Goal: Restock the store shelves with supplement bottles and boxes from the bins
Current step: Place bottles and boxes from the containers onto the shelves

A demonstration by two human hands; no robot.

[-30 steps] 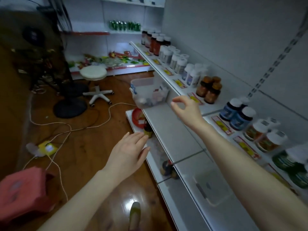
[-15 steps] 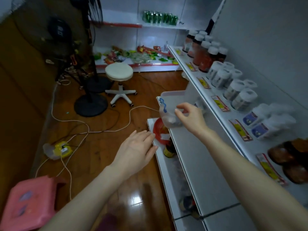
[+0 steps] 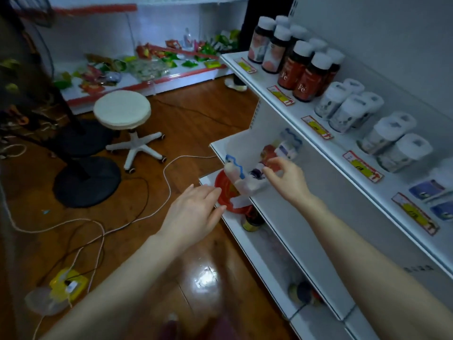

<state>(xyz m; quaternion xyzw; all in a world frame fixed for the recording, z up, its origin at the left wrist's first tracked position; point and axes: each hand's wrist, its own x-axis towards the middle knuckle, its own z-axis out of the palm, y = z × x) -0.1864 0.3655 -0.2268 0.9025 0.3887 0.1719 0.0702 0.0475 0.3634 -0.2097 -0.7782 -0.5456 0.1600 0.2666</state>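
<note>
Hands: left hand (image 3: pixel 193 214) flat, fingers straight and together, palm down, holding nothing, hovering just beside the front edge of the bottom shelf (image 3: pixel 247 244); right hand (image 3: pixel 289 180) reaches into the bin, fingers loosely curled over its contents, and whether it has hold of anything cannot be told. Bottom shelf: thinly stocked, with some blurred jars (image 3: pixel 301 293), one dark bottle with a gold label (image 3: pixel 252 220) and a red round item (image 3: pixel 224 192) at the far end. Middle shelf (image 3: pixel 355 204): bare in view apart from the bin. Bin (image 3: pixel 245 148): translucent plastic with a blue wavy mark on the near corner, standing at the far end of the middle shelf; it holds a purple-capped bottle (image 3: pixel 256 173) by the right fingertips, a red pack (image 3: pixel 267 150) and a white-and-purple box (image 3: pixel 288 146). Top shelf (image 3: pixel 297 112): rows of blue-labelled packs (image 3: pixel 426 190), white bottles (image 3: pixel 348 106) and dark red white-capped bottles (image 3: pixel 308 77), behind yellow price tags (image 3: pixel 316 127). Assessment: the top shelf looks stocked; the middle and bottom shelves remain, and the bin is not yet emptied.
</note>
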